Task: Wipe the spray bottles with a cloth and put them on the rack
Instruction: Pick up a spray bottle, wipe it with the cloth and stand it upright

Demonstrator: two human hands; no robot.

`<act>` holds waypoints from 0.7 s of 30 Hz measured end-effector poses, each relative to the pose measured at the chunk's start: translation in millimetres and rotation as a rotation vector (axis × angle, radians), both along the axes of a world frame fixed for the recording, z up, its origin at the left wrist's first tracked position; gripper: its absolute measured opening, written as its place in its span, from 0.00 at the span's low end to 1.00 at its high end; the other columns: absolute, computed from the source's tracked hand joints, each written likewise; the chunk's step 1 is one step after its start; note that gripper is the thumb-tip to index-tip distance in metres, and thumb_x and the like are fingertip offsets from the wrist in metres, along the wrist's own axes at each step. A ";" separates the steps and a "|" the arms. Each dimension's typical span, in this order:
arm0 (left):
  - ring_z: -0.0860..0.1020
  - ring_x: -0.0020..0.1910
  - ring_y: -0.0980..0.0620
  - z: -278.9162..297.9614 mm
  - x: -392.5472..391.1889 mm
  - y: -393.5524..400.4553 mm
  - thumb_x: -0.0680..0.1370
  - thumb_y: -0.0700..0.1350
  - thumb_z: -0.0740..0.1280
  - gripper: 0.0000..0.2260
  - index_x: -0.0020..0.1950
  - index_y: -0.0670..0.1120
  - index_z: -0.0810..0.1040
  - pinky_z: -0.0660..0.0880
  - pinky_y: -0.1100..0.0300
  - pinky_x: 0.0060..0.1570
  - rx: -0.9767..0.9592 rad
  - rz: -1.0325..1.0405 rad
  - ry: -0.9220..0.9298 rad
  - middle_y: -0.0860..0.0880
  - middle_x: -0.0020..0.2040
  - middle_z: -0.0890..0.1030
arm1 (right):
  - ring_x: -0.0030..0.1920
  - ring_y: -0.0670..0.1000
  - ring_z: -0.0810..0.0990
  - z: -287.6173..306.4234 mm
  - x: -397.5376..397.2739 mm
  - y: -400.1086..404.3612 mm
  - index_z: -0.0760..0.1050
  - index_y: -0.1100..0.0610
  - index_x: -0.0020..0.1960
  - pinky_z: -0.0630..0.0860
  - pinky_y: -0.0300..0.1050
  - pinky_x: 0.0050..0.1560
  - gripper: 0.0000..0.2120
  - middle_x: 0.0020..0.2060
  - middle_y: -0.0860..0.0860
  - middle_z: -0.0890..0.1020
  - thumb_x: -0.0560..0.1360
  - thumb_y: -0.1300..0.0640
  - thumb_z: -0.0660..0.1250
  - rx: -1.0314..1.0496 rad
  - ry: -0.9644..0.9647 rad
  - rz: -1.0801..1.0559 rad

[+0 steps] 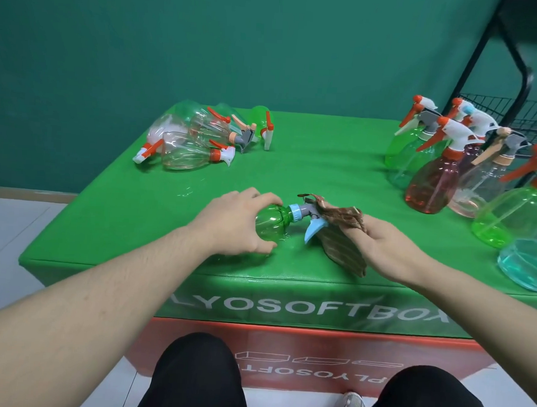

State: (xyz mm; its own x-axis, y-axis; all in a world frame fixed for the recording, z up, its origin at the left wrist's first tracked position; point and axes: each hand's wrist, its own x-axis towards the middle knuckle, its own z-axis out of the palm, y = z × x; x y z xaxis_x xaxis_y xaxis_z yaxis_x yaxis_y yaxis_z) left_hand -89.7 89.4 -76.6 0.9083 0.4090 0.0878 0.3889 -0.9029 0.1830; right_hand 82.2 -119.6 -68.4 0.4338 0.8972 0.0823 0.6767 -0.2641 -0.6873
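Spray bottle (271,223), green-bodied with a pale blue collar and trigger, lying on its side on the green table cover (310,162), near the front edge. All positions below are given relative to this bottle.

Left hand (235,221): fingers curled over the bottle's body from the left, gripping it and pinning it to the cover. Right hand (380,240): just to the bottle's right, fingers folded around a brown cloth (341,235), which it presses against the nozzle head; the cloth's loose end trails toward the front edge.

Behind and to the left lies a heap of bottles (199,137), all on their sides, presumably awaiting wiping. Behind and to the right stands a cluster of upright bottles (443,169), with the black wire rack (533,120) beyond them, well apart from the bottle in hand.

Risks, as judged: droplets glint on the cover beside the bottle, so the smooth round body could slip or roll under the left hand's grip; cloth pressure on the trigger might discharge any liquid left inside; a later reach to the rack must clear the upright cluster, which a passing forearm could topple.
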 end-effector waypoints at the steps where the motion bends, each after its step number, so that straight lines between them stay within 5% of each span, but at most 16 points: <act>1: 0.74 0.63 0.49 0.1 0.2 -0.1 0.72 0.65 0.74 0.38 0.78 0.61 0.62 0.74 0.50 0.65 -0.001 -0.001 -0.002 0.52 0.67 0.73 | 0.48 0.34 0.77 0.5 1.3 -6.2 0.76 0.39 0.55 0.67 0.22 0.51 0.11 0.51 0.34 0.81 0.85 0.53 0.57 -0.014 -0.073 0.046; 4: 0.74 0.63 0.49 -0.3 0.6 1.0 0.72 0.65 0.74 0.38 0.78 0.61 0.62 0.74 0.50 0.65 0.006 -0.011 -0.007 0.51 0.67 0.74 | 0.72 0.36 0.65 -3.4 8.7 -14.5 0.64 0.44 0.79 0.53 0.23 0.70 0.25 0.75 0.36 0.67 0.84 0.58 0.58 -0.103 -0.327 0.172; 6: 0.74 0.63 0.49 -1.0 0.5 1.8 0.72 0.65 0.73 0.38 0.78 0.60 0.62 0.74 0.50 0.66 0.010 -0.017 -0.011 0.51 0.67 0.74 | 0.78 0.43 0.59 -5.0 12.9 -11.4 0.58 0.46 0.81 0.47 0.30 0.76 0.28 0.80 0.41 0.58 0.83 0.58 0.56 -0.180 -0.453 0.193; 9: 0.74 0.64 0.49 -2.3 0.2 2.6 0.72 0.65 0.73 0.38 0.78 0.60 0.62 0.73 0.50 0.66 0.009 -0.012 -0.028 0.52 0.68 0.74 | 0.81 0.49 0.54 -2.0 14.8 -1.2 0.54 0.46 0.82 0.52 0.49 0.81 0.29 0.81 0.42 0.54 0.81 0.50 0.50 -0.265 -0.549 0.181; 12: 0.74 0.65 0.49 -5.1 -0.1 3.2 0.72 0.65 0.73 0.37 0.78 0.60 0.63 0.73 0.50 0.66 0.013 -0.017 -0.041 0.52 0.68 0.74 | 0.81 0.48 0.52 4.3 13.9 14.0 0.50 0.42 0.82 0.54 0.57 0.80 0.27 0.81 0.38 0.50 0.84 0.49 0.50 -0.335 -0.615 0.206; 21: 0.73 0.67 0.50 -9.4 -0.3 1.7 0.72 0.66 0.72 0.36 0.77 0.61 0.64 0.73 0.50 0.66 0.047 -0.034 -0.064 0.54 0.70 0.73 | 0.82 0.49 0.51 5.8 12.1 58.3 0.47 0.43 0.83 0.48 0.60 0.80 0.26 0.81 0.40 0.51 0.86 0.47 0.47 -0.407 -0.547 0.184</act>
State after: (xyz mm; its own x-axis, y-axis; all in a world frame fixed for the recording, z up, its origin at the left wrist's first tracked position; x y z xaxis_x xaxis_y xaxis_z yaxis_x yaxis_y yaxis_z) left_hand -90.0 91.0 -86.1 0.9135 0.3722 0.1642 0.3469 -0.9236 0.1633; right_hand 94.3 -61.3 -62.7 0.2638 0.9580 -0.1125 0.9553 -0.2756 -0.1069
